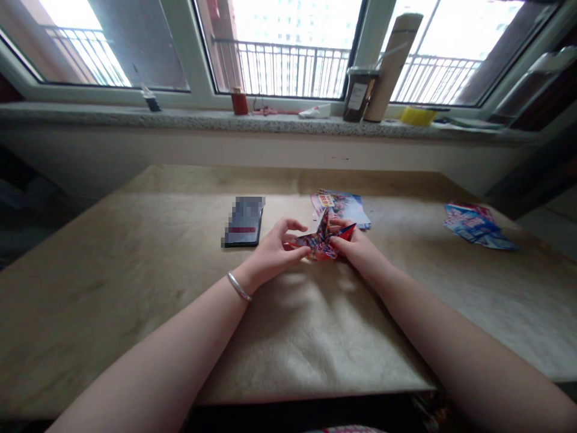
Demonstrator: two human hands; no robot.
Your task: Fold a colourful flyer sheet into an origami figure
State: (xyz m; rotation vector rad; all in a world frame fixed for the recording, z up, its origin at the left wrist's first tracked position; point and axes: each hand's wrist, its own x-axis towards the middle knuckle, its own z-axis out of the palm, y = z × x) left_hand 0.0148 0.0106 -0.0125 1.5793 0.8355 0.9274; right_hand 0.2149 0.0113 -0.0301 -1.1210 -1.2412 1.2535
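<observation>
A folded piece of colourful printed paper (321,242), with pointed flaps sticking up and out, is held between my two hands just above the table. My left hand (282,245) grips its left side, thumb in front and fingers curled behind. On the other side, my right hand (350,242) pinches the right part with the thumb in front; most of its fingers are hidden behind the paper. Just beyond lies a small stack of printed sheets (349,208), partly covered by the folded paper and my right hand.
A dark phone (246,222) lies left of my hands. More blue and red printed papers (480,227) are at the table's right. Behind the table (135,288), the windowsill (180,120) bears a red jar (238,101), a dark container (358,96) and a tall cardboard tube (392,69).
</observation>
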